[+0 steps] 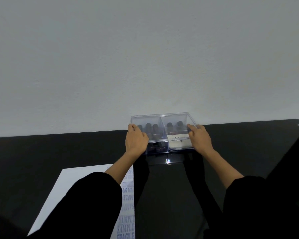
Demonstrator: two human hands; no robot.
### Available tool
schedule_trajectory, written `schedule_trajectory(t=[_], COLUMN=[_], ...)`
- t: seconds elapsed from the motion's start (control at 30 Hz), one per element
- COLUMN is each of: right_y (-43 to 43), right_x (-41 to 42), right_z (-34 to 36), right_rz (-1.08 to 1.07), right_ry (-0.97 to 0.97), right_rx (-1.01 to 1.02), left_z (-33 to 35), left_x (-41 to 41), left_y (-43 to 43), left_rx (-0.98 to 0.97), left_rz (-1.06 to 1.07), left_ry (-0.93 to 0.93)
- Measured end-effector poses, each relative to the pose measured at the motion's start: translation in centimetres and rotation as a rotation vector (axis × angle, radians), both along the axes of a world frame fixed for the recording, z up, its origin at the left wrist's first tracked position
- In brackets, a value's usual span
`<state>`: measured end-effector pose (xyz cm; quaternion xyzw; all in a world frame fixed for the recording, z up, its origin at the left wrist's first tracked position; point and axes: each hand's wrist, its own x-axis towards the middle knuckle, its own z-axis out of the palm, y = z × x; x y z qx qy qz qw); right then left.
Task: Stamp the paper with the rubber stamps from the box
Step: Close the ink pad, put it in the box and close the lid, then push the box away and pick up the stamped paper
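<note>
While curled, both hands (136, 139) (199, 138) round box (173, 120)

Dim, cool, even light, no hard shadows. The glossy black tabletop (59, 152) darkly mirrors the forearms and shows a small glint at 6 o'clock of the clear box (162, 119). A pale bright spot sits at the frame's 3 o'clock. Print on the paper (72, 178) is soft; the table's far edge bows.

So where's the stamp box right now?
Head view: the box sits right of centre at the table's far edge, held between left hand and right hand, beyond the paper.
</note>
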<state>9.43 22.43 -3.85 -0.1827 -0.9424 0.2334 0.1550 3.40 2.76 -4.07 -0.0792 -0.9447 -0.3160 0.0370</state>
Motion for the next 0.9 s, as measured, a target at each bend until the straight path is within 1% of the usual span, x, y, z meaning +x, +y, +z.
schedule_trajectory(t=[0.23, 0.3, 0.4, 0.5, 0.57, 0.67, 0.77, 0.9], right_y=[-0.2, -0.9, -2.5, -4.6, -6.5, -9.5, -12.7, -16.7], right_x=[0.6, 1.7, 3.6, 5.4, 6.6, 8.4, 10.6, 14.1], right_z=[0.3, 0.5, 0.9, 1.1, 1.1, 1.2, 1.2, 0.8], right_rz=[-0.02, -0.07, -0.133, -0.105, -0.047, 0.068, 0.193, 0.327], right_ry=[-0.012, 0.063, 0.211, 0.253, 0.228, 0.169, 0.071, -0.082], right_rx=[-0.043, -0.068, -0.014, 0.03, 0.045, -0.001, -0.068, -0.103], left_z=[0.8, 1.1, 1.9, 3.0, 3.5, 3.8, 3.4, 1.9], left_x=[1.0, 1.5, 2.9, 4.3, 5.2, 7.0, 9.3, 12.9], left_y=[-0.3, -0.8, -1.7, -3.0, -4.1, -6.2, -8.6, -11.6], left_rx=[-0.026, -0.023, -0.027, -0.013, -0.011, -0.009, -0.016, -0.057], left_rz=[-0.03, -0.04, -0.076, -0.089, -0.108, -0.119, -0.111, -0.106], left_ry=[-0.012, 0.006, 0.088, 0.124, 0.128, 0.116, 0.086, 0.014])
